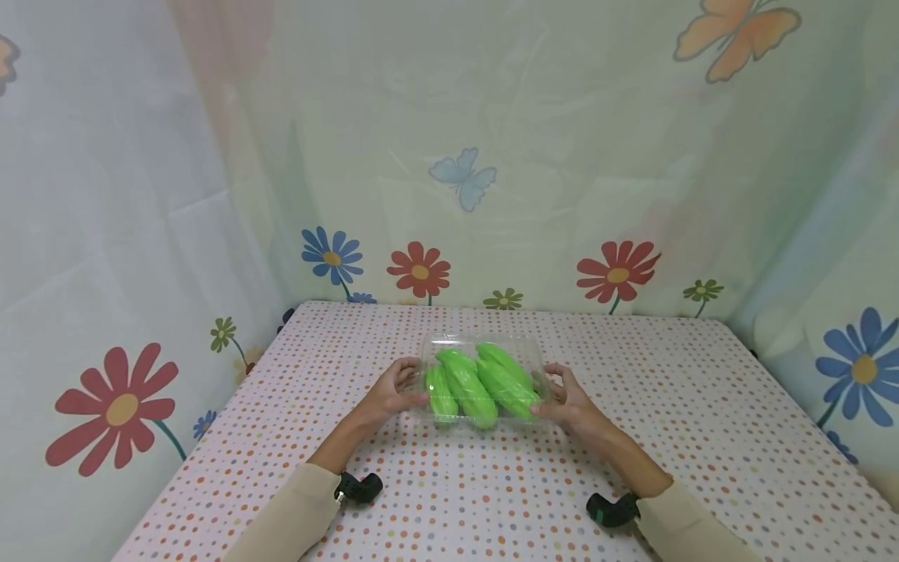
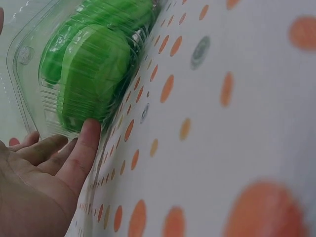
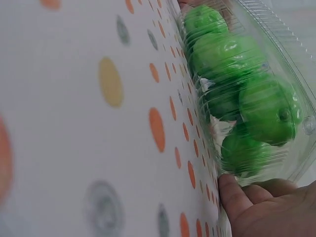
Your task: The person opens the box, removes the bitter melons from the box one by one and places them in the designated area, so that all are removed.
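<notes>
A clear plastic clamshell box point(image 1: 485, 337) sits on the dotted cloth, holding several bright green, oblong, ridged pieces point(image 1: 469, 386) that look like vegetables or fruit. Through its ribbed wall, the pieces show rounded ends point(image 3: 269, 111) in the right wrist view. My left hand point(image 1: 396, 388) is at the box's left end, thumb at the near corner and the other fingers along the side. In the left wrist view its fingers point(image 2: 81, 155) are spread, one tip right at the box's base. At the opposite end, my right hand point(image 1: 567, 400) touches the box with fairly straight fingers point(image 3: 234, 197).
A white cloth with coloured dots point(image 1: 485, 492) covers the table. Behind and beside it hang pale curtains point(image 1: 562, 156) printed with flowers and butterflies. Each wrist wears a black camera mount, left mount point(image 1: 361, 488) and right mount point(image 1: 611, 510).
</notes>
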`<state>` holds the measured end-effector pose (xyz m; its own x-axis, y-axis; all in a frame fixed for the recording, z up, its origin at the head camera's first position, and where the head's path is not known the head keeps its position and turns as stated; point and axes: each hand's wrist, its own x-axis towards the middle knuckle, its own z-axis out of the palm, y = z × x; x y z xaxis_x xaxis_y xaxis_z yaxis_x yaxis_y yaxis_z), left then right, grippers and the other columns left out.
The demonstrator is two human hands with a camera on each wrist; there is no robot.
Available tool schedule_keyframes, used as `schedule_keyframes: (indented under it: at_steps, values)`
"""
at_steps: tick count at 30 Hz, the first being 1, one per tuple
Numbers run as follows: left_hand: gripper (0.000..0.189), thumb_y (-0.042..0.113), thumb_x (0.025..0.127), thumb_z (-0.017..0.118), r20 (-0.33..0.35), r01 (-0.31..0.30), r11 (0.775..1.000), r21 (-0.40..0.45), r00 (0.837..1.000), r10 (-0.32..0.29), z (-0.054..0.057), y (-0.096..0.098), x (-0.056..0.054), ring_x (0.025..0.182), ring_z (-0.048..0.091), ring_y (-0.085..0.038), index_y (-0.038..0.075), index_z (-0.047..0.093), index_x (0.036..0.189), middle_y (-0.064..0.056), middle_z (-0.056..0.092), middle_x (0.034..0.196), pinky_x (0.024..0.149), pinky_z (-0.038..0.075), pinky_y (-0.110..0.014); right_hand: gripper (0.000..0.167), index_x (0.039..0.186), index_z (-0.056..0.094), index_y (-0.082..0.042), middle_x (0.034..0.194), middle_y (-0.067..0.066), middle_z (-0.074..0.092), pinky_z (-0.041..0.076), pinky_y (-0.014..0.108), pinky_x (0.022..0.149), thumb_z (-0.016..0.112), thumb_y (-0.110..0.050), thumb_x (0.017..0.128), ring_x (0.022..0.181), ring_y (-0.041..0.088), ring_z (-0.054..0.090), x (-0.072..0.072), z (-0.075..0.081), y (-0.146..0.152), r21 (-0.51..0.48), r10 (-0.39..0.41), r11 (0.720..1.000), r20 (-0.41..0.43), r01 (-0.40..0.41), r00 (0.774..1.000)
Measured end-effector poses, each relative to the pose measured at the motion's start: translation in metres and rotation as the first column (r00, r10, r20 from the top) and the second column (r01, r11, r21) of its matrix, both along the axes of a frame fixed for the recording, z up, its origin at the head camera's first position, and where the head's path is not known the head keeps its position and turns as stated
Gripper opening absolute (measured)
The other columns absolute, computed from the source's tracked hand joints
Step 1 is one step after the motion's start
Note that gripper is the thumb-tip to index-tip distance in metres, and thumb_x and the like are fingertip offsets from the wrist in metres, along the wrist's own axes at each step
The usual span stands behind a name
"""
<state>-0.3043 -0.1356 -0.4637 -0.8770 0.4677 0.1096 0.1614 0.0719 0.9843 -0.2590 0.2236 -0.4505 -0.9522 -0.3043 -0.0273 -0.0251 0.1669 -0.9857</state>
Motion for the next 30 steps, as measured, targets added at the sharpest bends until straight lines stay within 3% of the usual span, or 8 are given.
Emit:
schedule_keyframes:
  at_steps: [9, 19, 26, 30]
  values:
    - [0.104, 0.028, 0.079, 0.088, 0.038, 0.005, 1.000, 0.011, 0.999, -0.005, 0.0004, 0.0009, 0.0014, 0.152, 0.021, -0.041, -0.001, 0.025, 0.156, -0.024, 0.025, 0.164, 0.120, 0.026, -0.058, 0.093, 0.153, 0.012, -0.004, 0.160, 0.030, 0.028, 0.048, 0.030, 0.097, 0.076, -0.012, 0.086, 0.123, 0.028, 0.057, -0.0015, -0.0070, 0.0027, -0.046, -0.014, 0.999, 0.005, 0.014, 1.000]
    - [0.110, 0.039, 0.071, 0.093, 0.024, -0.053, 0.999, -0.001, 0.998, 0.053, 0.0024, 0.0011, 0.0031, 0.145, 0.038, -0.042, -0.004, 0.033, 0.153, -0.028, 0.038, 0.157, 0.117, 0.032, -0.058, 0.091, 0.152, 0.016, -0.001, 0.144, 0.031, 0.048, 0.053, 0.029, 0.091, 0.077, -0.010, 0.085, 0.109, 0.022, 0.064, -0.0030, -0.0069, -0.0001, -0.077, -0.043, 0.996, 0.017, 0.044, 0.999]
    - [0.099, 0.029, 0.074, 0.092, 0.006, -0.080, 0.997, -0.009, 0.997, 0.080, 0.0034, 0.0008, 0.0025, 0.146, 0.035, -0.042, -0.006, 0.037, 0.150, -0.027, 0.040, 0.156, 0.118, 0.029, -0.059, 0.091, 0.152, 0.014, 0.003, 0.142, 0.033, 0.048, 0.054, 0.027, 0.091, 0.075, -0.007, 0.085, 0.108, 0.019, 0.065, -0.0033, -0.0038, -0.0009, -0.114, -0.045, 0.992, 0.012, 0.046, 0.999]
    - [0.098, 0.033, 0.073, 0.092, -0.014, -0.089, 0.996, -0.003, 0.996, 0.089, 0.0017, 0.0007, 0.0015, 0.145, 0.037, -0.042, -0.007, 0.041, 0.147, -0.027, 0.043, 0.153, 0.118, 0.030, -0.058, 0.089, 0.151, 0.016, 0.004, 0.139, 0.031, 0.051, 0.055, 0.026, 0.090, 0.075, -0.007, 0.086, 0.106, 0.018, 0.066, -0.0035, -0.0048, -0.0017, -0.107, -0.060, 0.992, 0.008, 0.060, 0.998]
